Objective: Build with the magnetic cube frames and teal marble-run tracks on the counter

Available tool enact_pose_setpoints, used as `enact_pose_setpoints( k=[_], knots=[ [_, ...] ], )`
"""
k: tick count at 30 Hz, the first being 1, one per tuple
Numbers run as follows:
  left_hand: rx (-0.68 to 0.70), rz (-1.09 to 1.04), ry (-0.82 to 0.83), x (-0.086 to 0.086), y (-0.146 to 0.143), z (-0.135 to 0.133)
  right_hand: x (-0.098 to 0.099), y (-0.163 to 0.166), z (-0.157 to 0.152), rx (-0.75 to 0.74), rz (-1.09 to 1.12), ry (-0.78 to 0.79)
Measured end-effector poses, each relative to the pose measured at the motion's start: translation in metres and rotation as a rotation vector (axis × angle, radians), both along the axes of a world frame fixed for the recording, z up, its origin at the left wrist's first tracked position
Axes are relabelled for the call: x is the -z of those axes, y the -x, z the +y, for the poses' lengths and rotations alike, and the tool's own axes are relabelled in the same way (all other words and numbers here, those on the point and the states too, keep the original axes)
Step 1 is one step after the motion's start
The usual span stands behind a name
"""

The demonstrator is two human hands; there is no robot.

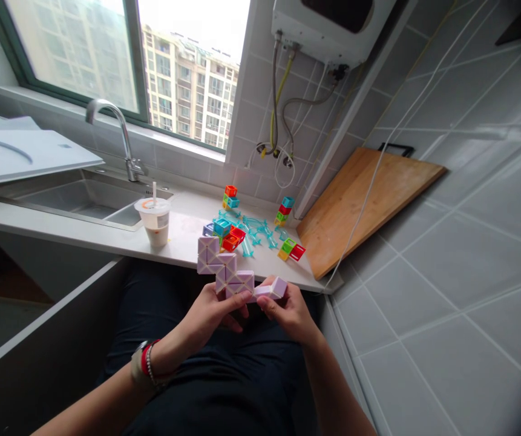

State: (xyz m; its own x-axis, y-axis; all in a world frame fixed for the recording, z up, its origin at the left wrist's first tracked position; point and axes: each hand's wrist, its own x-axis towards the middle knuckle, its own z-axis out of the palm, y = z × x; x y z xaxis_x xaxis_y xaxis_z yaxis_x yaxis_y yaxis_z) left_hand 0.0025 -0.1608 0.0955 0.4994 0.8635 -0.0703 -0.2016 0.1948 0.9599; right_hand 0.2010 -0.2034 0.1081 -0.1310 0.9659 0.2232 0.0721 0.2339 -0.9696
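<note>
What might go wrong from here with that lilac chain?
If the left hand or right hand slips, the lilac chain might drop towards the lap. Its far end appears close to the colored blocks, so swinging it could knock them. A wide sweep might also tip the drink cup, standing near the front edge of the counter.

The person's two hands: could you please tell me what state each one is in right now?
Left hand: closed, holding the pale pink segmented toy.
Right hand: closed, holding the same toy at its right end.
</note>
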Motion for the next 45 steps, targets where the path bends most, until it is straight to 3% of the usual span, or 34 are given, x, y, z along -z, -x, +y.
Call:
enact_pose_setpoints(
  k=[7, 14, 19, 23, 25, 28, 32, 35, 38, 42, 45],
  knots=[
    [0.047, -0.068, 0.094, -0.005, 0.003, 0.001, -0.007, 0.005, -0.001, -0.003, -0.01, -0.055],
    [0.0, -0.05, -0.003, -0.003, 0.0, 0.001, 0.013, 0.014, 0.007, 0.151, 0.087, -0.027],
    [0.036, -0.103, -0.014, -0.005, 0.001, -0.001, 0.015, 0.025, 0.012, 0.107, 0.442, 0.221],
    [0.036, -0.072, -0.067, -0.001, 0.005, 0.0, 0.012, 0.028, 0.015, -0.189, 0.624, 0.571],
    [0.021, -0.071, -0.071, 0.001, 0.007, 0.002, 0.017, 0.029, 0.016, -0.277, 0.646, 0.633],
    [0.017, -0.15, -0.029, 0.003, 0.007, 0.003, 0.03, 0.032, 0.015, -0.133, 0.573, 0.494],
    [-0.013, -0.265, 0.103, 0.0, 0.006, 0.005, 0.039, 0.029, 0.01, 0.282, 0.227, 0.01],
    [0.009, -0.286, 0.206, -0.003, 0.004, 0.005, 0.034, 0.022, 0.006, 0.31, -0.157, -0.304],
    [0.045, -0.282, 0.231, -0.004, 0.001, 0.004, 0.03, 0.016, 0.003, 0.324, -0.397, -0.539],
    [0.05, -0.274, 0.192, -0.004, -0.002, 0.001, 0.033, 0.016, 0.001, 0.373, -0.518, -0.62],
    [0.019, -0.245, 0.12, -0.001, -0.002, 0.0, 0.036, 0.025, -0.001, 0.32, -0.437, -0.459]
  ],
)
